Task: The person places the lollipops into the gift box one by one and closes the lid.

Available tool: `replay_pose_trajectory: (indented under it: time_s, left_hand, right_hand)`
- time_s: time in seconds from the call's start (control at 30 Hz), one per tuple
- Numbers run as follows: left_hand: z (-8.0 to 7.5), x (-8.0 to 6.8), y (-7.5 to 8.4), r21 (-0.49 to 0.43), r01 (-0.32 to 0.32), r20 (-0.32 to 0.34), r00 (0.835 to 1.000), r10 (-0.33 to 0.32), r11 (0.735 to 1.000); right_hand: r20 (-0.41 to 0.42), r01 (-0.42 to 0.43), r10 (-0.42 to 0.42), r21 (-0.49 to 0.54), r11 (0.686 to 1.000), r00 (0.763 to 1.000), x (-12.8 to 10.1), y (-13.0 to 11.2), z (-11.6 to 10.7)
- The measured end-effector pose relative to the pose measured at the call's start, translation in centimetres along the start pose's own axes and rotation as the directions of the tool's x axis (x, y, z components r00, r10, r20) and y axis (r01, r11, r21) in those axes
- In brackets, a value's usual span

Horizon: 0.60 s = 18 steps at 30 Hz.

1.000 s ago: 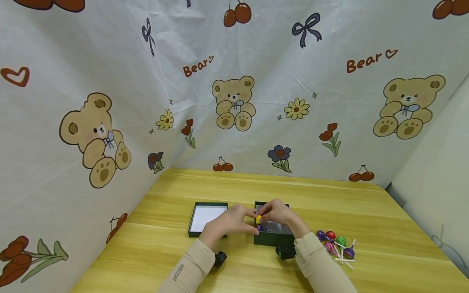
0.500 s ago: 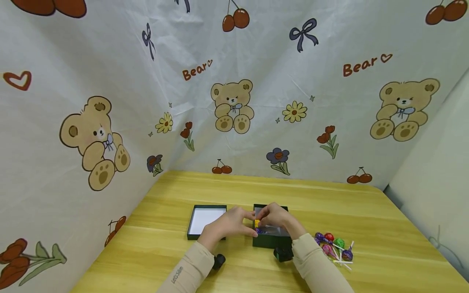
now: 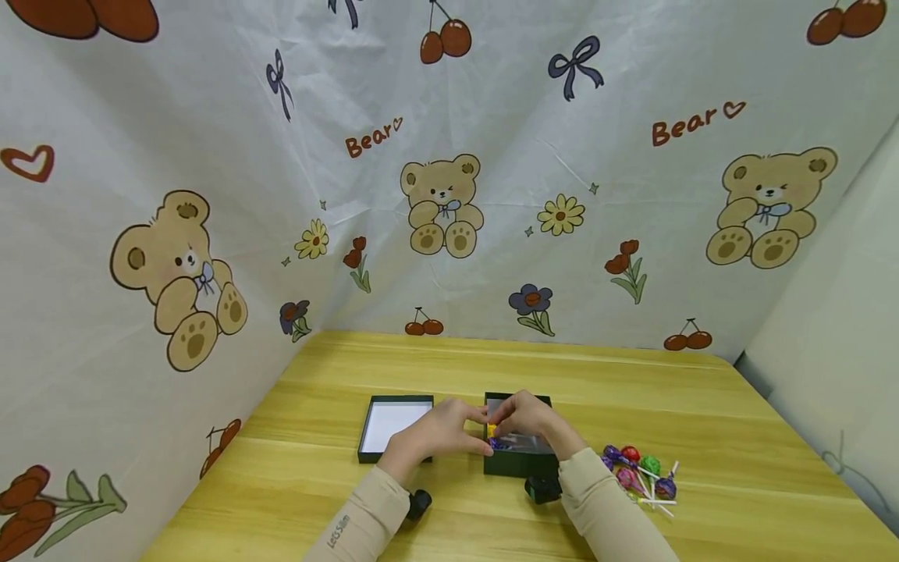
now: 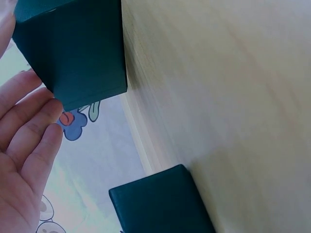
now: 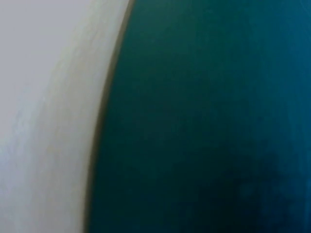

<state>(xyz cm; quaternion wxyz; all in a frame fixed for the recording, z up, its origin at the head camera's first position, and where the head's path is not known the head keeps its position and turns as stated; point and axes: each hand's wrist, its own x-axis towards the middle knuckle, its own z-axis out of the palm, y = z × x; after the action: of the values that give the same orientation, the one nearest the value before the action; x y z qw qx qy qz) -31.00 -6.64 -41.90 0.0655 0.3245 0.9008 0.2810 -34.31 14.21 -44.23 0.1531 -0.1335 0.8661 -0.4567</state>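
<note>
A dark green box (image 3: 521, 460) stands open on the wooden table (image 3: 702, 406), with a purple lollipop (image 3: 497, 443) lying inside it. My right hand (image 3: 516, 414) hovers over the box, its curled fingers pinching a yellow lollipop (image 3: 492, 429) at the box's left wall. My left hand (image 3: 460, 433) rests against that wall from the outside. In the left wrist view its fingers (image 4: 29, 126) lie straight beside the box (image 4: 73, 48). The right wrist view shows only a blurred green box wall (image 5: 204, 121).
The box's lid (image 3: 389, 425) lies upside down to the left, white inside, and shows in the left wrist view as the lid (image 4: 160, 204). Several loose lollipops (image 3: 642, 472) lie right of the box. Printed cloth walls (image 3: 449, 195) close in the table at the back and left.
The yellow lollipop has sunk lower into the box with my right hand. The left hand has stayed at the box's left wall. The head camera shifted slightly.
</note>
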Motion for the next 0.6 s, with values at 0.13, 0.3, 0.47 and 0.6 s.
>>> replay_pose_trajectory:
  time_s: [0.13,0.3,0.47,0.6]
  left_hand:
    - [0.01,-0.03,-0.07,-0.007,0.013,0.002,1.000,-0.013,1.000]
    - [-0.03,-0.01,-0.09,-0.016,0.015,0.002,1.000,-0.015,1.000]
    - [0.06,0.01,-0.12,-0.011,0.012,0.005,1.000,-0.012,1.000]
    - [0.08,0.00,-0.15,-0.004,0.012,0.002,1.000,-0.012,1.000]
  right_hand:
    - [-0.005,0.008,-0.008,-0.005,1.000,1.000,0.00,-0.03,0.00]
    - [-0.028,-0.006,0.005,-0.022,1.000,1.000,0.03,-0.14,0.04]
    - [-0.053,-0.025,0.023,-0.046,0.999,0.998,-0.12,-0.40,0.18]
    - [-0.076,-0.022,0.017,-0.070,0.997,0.997,-0.17,-0.69,0.27]
